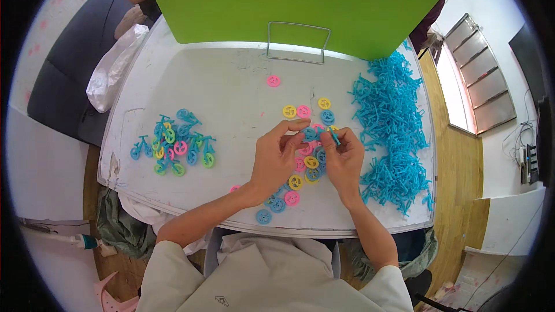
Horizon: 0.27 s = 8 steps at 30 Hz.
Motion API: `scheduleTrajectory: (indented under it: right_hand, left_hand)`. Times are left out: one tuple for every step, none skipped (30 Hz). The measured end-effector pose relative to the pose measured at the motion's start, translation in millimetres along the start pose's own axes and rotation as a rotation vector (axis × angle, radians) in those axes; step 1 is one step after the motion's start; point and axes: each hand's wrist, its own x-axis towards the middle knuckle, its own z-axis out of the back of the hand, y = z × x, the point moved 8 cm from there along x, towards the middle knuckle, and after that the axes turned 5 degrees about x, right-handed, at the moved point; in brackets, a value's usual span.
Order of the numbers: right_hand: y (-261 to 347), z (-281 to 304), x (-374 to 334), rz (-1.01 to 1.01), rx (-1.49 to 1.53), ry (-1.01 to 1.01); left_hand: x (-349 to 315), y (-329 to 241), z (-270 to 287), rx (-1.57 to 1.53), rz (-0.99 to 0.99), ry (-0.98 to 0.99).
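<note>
My left hand (276,153) pinches a small blue toy wheel (310,134) above the middle of the table. Close beside it, my right hand (346,159) is closed on a thin blue plastic bicycle frame (335,137). The two pieces meet or nearly meet between my fingertips; the fingers partly hide the contact. Under and around my hands lie loose pink, yellow and blue wheels, among them a yellow wheel (295,182), a pink wheel (292,198) and a blue wheel (263,216). Several loose wheels also lie farther back, including a pink wheel (273,81).
A heap of blue frame pieces (393,133) covers the table's right side. To the left sits a pile of small toy bicycles (178,144) with coloured wheels. A green board (300,3) with a wire stand (298,59) closes off the far side of the white table (219,81).
</note>
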Motion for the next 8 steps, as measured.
scheduleTrajectory:
  right_hand:
    - [4.6, 0.8, -0.6, 0.044, -0.127, -0.014]
    - [4.4, 0.8, -0.9, 0.046, -0.127, -0.013]
    - [10.1, -1.0, -1.6, 0.133, -0.185, 0.002]
    - [16.6, -3.0, -2.8, 0.220, -0.244, 0.016]
    - [20.9, -3.5, -3.4, 0.221, -0.245, 0.012]
    - [27.7, -4.3, -4.3, 0.210, -0.219, 0.008]
    - [31.3, -4.3, -4.7, 0.200, -0.194, 0.003]
    - [29.3, 0.7, -4.2, 0.219, -0.245, -0.021]
  left_hand:
    - [0.5, 5.1, 0.2, 0.028, 0.039, 0.030]
    - [1.3, 5.2, 1.6, 0.028, 0.037, 0.030]
    - [2.7, 2.8, 4.1, 0.036, 0.009, 0.011]
    - [3.9, -0.3, 6.4, 0.044, -0.019, -0.007]
    - [5.0, -0.9, 6.8, 0.043, -0.021, -0.004]
    - [6.1, -1.8, 4.8, -0.024, -0.020, 0.029]
    - [7.1, -3.4, 2.3, -0.091, -0.019, 0.062]
    - [8.5, -3.7, -3.5, -0.097, -0.021, 0.078]
